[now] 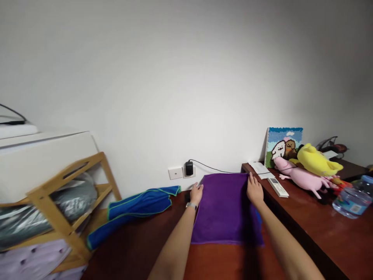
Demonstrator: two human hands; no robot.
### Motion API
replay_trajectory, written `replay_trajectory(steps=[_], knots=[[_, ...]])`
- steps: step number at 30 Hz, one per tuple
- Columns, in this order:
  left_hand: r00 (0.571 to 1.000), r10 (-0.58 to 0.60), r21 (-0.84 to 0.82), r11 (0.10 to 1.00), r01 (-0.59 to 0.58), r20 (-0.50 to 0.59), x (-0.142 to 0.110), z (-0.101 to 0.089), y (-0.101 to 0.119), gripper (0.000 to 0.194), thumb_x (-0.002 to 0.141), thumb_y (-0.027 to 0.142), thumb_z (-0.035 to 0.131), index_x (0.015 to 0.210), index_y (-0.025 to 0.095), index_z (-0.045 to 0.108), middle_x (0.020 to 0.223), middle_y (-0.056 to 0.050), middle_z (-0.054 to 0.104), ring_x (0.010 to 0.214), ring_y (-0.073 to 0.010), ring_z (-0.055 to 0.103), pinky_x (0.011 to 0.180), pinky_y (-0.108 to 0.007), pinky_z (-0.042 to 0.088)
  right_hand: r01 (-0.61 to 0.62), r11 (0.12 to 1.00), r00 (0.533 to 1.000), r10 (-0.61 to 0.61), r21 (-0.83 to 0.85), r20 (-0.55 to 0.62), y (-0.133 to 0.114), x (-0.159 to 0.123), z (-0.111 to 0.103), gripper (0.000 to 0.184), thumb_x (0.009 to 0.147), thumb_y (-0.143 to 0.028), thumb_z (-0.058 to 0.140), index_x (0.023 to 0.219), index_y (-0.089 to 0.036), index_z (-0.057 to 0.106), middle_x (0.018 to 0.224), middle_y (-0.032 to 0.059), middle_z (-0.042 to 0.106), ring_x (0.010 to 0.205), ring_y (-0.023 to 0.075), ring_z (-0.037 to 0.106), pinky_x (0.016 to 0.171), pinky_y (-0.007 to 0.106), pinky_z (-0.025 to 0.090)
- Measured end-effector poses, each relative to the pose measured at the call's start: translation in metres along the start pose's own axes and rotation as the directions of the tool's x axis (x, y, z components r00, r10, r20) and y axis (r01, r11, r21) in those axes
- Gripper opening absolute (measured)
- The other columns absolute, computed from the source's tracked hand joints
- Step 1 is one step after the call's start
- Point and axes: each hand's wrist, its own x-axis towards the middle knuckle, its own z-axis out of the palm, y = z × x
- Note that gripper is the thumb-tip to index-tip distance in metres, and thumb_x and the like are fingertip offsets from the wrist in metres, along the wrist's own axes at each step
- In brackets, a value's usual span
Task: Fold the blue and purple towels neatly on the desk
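Note:
A purple cloth (221, 210) lies spread out on the dark red-brown tabletop, its far edge close to the wall. At its far left corner is my left hand (196, 193), with a watch on the wrist, fingers apart along the cloth's edge. My right hand (255, 190) rests at the far right corner, fingers stretched out over the edge. A strip of blue fabric (258, 217) peeks out from under the purple cloth on the right. To the left, blue cloths with green trim (142, 204) lie loosely folded.
A black charger (189, 168) sits in the wall socket, its cable running right behind the cloth. On the higher right-hand surface are a white remote (278, 187), a pink plush toy (300, 177), a yellow plush toy (317, 161), a picture (284, 146) and a water bottle (352, 200). A wooden frame (55, 206) stands left.

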Motion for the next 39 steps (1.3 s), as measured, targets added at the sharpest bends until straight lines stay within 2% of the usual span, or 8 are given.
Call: replay_trajectory(steps=[5,9,14,20,23,26,32,39], knots=[[0.997,0.068,0.217,0.973,-0.075,0.039,-0.029,-0.015,-0.072,0.038,0.092,0.037,0.067,0.124,0.019,0.074,0.146,-0.017,0.072,0.146,-0.0311,0.059,0.129,-0.044,0.037,-0.052,0.997,0.995,0.047,-0.055,-0.082,-0.030,-0.038,0.053,0.062,0.095,-0.020,0.047,0.155,-0.008,0.060,0.177,0.0193,0.035,0.162,0.0390,0.035,0.130,0.055,0.030],[0.965,0.222,0.462,0.847,-0.262,0.140,-0.101,-0.048,-0.127,0.044,0.101,0.043,0.050,0.133,0.025,0.075,0.148,-0.011,0.072,0.143,-0.0286,0.062,0.130,-0.049,0.041,-0.137,0.987,0.987,0.130,0.079,0.093,-0.006,-0.116,0.092,0.059,0.102,-0.043,0.040,0.146,-0.018,0.070,0.160,0.0207,0.059,0.145,0.0399,0.057,0.120,0.060,0.043],[0.944,0.207,0.610,0.722,-0.325,0.258,-0.201,-0.090,-0.143,0.051,0.103,0.041,0.050,0.153,0.042,0.063,0.162,0.000,0.061,0.153,-0.0276,0.053,0.131,-0.052,0.041,-0.200,0.949,0.975,0.168,0.245,0.142,0.034,-0.152,0.113,0.071,0.096,-0.058,0.036,0.147,-0.022,0.069,0.162,0.0193,0.057,0.150,0.0428,0.052,0.123,0.072,0.033],[0.962,0.254,0.878,0.430,-0.209,0.104,-0.264,-0.258,-0.151,0.047,0.099,0.035,0.054,0.141,0.042,0.074,0.158,-0.001,0.064,0.149,-0.0317,0.057,0.128,-0.054,0.044,-0.138,0.920,0.990,0.141,0.368,0.019,0.018,-0.146,0.078,0.066,0.092,-0.063,0.036,0.124,-0.024,0.078,0.146,0.0226,0.069,0.144,0.0477,0.055,0.116,0.081,0.034],[0.963,0.264,0.948,0.315,-0.040,-0.047,-0.272,-0.346,-0.145,0.049,0.096,0.037,0.055,0.141,0.030,0.075,0.152,-0.009,0.069,0.147,-0.0363,0.058,0.125,-0.058,0.045,0.063,0.940,0.997,-0.072,0.334,0.014,-0.045,-0.168,0.049,0.052,0.096,-0.047,0.040,0.121,-0.023,0.079,0.139,0.0199,0.071,0.132,0.0412,0.063,0.114,0.066,0.045],[0.962,0.263,0.956,0.293,-0.004,-0.077,-0.273,-0.383,-0.137,0.051,0.100,0.038,0.050,0.144,0.025,0.071,0.154,-0.009,0.068,0.149,-0.0343,0.056,0.124,-0.055,0.045,0.290,0.871,0.920,-0.367,0.396,0.135,-0.144,-0.198,0.023,0.043,0.099,-0.034,0.042,0.112,-0.023,0.082,0.125,0.0165,0.076,0.109,0.0323,0.070,0.103,0.049,0.054],[0.963,0.254,0.932,0.362,-0.010,-0.088,-0.278,-0.373,-0.134,0.050,0.102,0.035,0.047,0.144,0.023,0.071,0.156,-0.011,0.066,0.151,-0.0345,0.054,0.128,-0.057,0.042,0.351,0.681,0.737,-0.624,0.642,0.260,-0.353,-0.218,0.010,0.035,0.099,-0.021,0.050,0.114,-0.023,0.082,0.130,0.0123,0.075,0.121,0.0273,0.068,0.109,0.037,0.051],[0.965,0.237,0.900,0.436,-0.002,-0.112,-0.281,-0.377,-0.144,0.050,0.101,0.034,0.051,0.147,0.027,0.069,0.158,-0.010,0.064,0.152,-0.0369,0.052,0.127,-0.061,0.043,0.235,0.708,0.783,-0.544,0.666,0.301,-0.489,-0.176,0.045,0.046,0.102,-0.014,0.045,0.142,-0.015,0.068,0.148,0.0170,0.067,0.130,0.0258,0.066,0.112,0.035,0.049]])
